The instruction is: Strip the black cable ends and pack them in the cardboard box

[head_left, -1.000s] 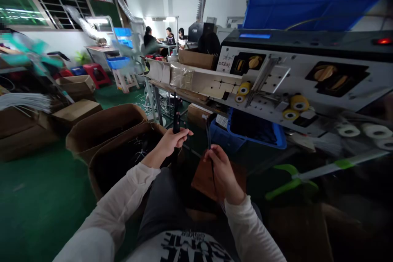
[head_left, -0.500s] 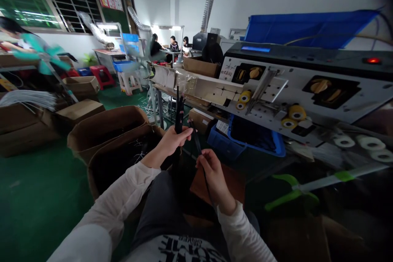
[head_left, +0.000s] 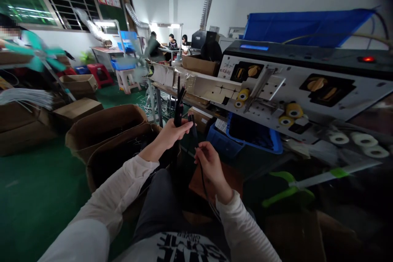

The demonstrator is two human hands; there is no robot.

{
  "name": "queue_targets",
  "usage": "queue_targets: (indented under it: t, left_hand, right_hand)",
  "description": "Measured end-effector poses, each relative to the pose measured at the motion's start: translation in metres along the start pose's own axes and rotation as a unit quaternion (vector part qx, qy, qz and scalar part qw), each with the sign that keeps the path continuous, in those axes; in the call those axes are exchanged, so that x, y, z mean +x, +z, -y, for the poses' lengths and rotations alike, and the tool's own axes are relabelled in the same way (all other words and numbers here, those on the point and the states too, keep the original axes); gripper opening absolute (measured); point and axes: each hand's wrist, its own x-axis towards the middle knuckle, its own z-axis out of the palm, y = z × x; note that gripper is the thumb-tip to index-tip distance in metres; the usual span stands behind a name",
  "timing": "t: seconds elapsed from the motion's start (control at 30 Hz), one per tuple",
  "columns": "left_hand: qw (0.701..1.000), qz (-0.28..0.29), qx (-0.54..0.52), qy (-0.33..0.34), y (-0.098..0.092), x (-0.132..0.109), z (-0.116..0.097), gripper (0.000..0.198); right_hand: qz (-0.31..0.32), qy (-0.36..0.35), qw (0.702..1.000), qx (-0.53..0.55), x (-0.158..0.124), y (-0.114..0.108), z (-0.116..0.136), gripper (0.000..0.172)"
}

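My left hand [head_left: 172, 134] is closed around a bundle of thin black cables [head_left: 178, 110], their ends sticking up above the fist. Its thumb and fingertips touch the upper part of another black cable [head_left: 194, 130], which has small pinkish tips at its top. Lower down, my right hand [head_left: 210, 163] pinches that same cable between thumb and fingers. The rest of it hangs past the wrist toward my lap. Beneath my left forearm stands an open cardboard box [head_left: 92, 172] with dark contents and a few pale wires.
A cable machine [head_left: 270, 86] with yellow rollers stands on a bench to the right. Below it are blue bins [head_left: 278, 143]. A turquoise fan [head_left: 38, 53] and more cardboard boxes [head_left: 80, 108] are on the left. Several people sit at tables farther back.
My right hand has risen slightly, bringing the single cable's upper end against my left thumb and fingers. The bundle stays in my left hand, and the view has shifted a little.
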Motion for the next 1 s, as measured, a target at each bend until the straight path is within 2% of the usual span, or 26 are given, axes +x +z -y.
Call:
queue_targets:
  t: [0.37, 0.47, 0.57, 0.7, 0.83, 1.0]
  left_hand:
    - [0.996, -0.005, 0.076, 0.04, 0.002, 0.001, -0.008, 0.027]
    - [0.992, -0.007, 0.11, 0.066, 0.003, 0.005, -0.014, 0.031]
    - [0.986, 0.003, 0.134, 0.096, 0.006, 0.015, -0.028, 0.03]
    - [0.98, 0.02, 0.147, 0.129, 0.015, 0.032, -0.057, 0.024]
    - [0.978, -0.016, 0.135, 0.159, 0.02, 0.052, -0.081, 0.018]
    - [0.962, -0.032, 0.208, 0.173, 0.012, 0.081, -0.103, 0.018]
  right_hand:
    - [-0.001, -0.017, 1.0, -0.007, 0.004, 0.0, 0.003, 0.019]
    - [0.022, -0.031, 0.999, -0.011, 0.01, -0.002, 0.008, 0.026]
    - [0.07, -0.091, 0.993, -0.036, 0.026, -0.008, 0.021, 0.043]
    - [0.121, -0.176, 0.975, -0.066, 0.057, -0.013, 0.042, 0.038]
    - [0.202, -0.135, 0.97, -0.005, 0.081, -0.011, 0.049, 0.038]
    - [0.267, -0.076, 0.961, -0.018, 0.088, -0.009, 0.025, 0.037]
